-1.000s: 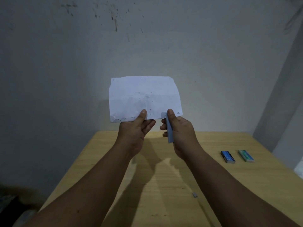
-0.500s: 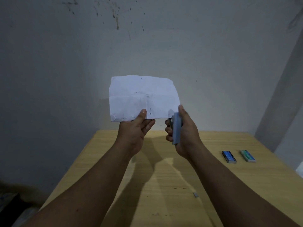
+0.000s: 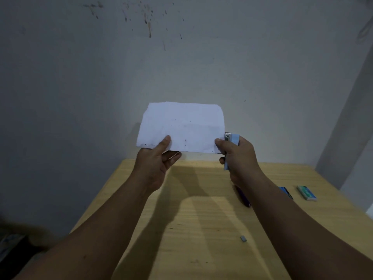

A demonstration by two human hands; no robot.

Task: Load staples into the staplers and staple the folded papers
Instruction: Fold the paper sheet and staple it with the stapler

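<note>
White folded paper (image 3: 181, 126) upright; light-blue stapler (image 3: 232, 138) seemingly at its right edge.

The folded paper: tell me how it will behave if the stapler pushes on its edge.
The folded paper is probably light and floppy. Only the left hand pinches its bottom edge, so the free right side would likely bend away from the stapler. Its creases suggest it crumples easily.

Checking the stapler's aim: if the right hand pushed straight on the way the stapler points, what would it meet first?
The folded paper: the light-blue stapler in the right hand points leftward at its right edge, apparently touching already.
</note>
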